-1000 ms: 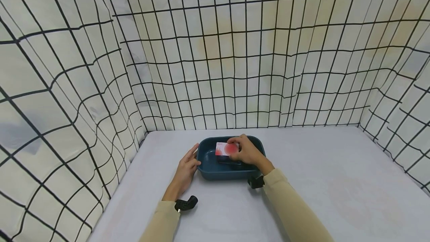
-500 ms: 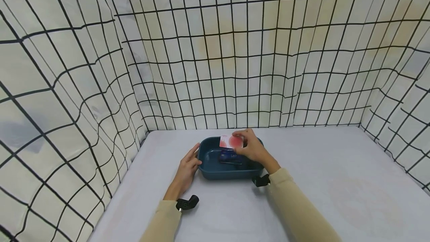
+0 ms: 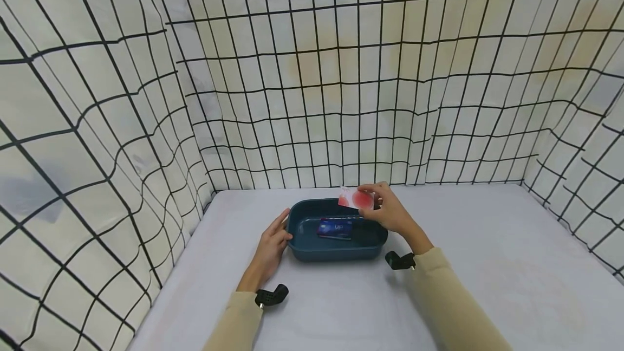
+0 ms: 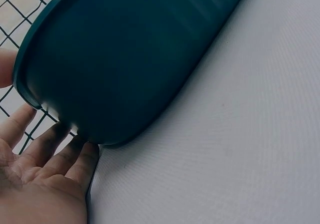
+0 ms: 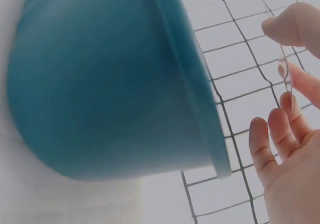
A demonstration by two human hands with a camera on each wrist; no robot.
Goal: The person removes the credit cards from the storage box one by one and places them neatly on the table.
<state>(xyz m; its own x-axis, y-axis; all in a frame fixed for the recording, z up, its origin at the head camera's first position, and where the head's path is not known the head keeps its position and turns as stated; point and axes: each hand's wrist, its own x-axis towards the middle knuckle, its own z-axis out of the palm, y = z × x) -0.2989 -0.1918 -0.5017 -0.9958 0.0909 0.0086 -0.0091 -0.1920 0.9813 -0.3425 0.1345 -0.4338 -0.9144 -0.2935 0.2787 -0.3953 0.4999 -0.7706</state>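
Observation:
My right hand (image 3: 394, 214) pinches a white card with red circles (image 3: 355, 199) between thumb and fingers, raised over the back right rim of a dark teal plastic basin (image 3: 336, 254). In the right wrist view the card appears almost edge-on, a thin line by the fingertips. A dark blue card marked with pale letters (image 3: 335, 228) lies on the basin floor. At the basin's left end, my left hand (image 3: 269, 245) touches the outer wall with its fingers extended. The left wrist view has these fingertips (image 4: 90, 151) against the basin's rounded end.
The basin stands on a white-covered table (image 3: 326, 307). White sheeting behind black grid netting (image 3: 302, 96) encloses the back and both sides. Small black wrist cameras sit on the left wrist (image 3: 273, 294) and right wrist (image 3: 400, 260).
My right hand has lifted the white and red card from above the basin's middle, up and to the right. The blue card is now uncovered. My left hand stays in place.

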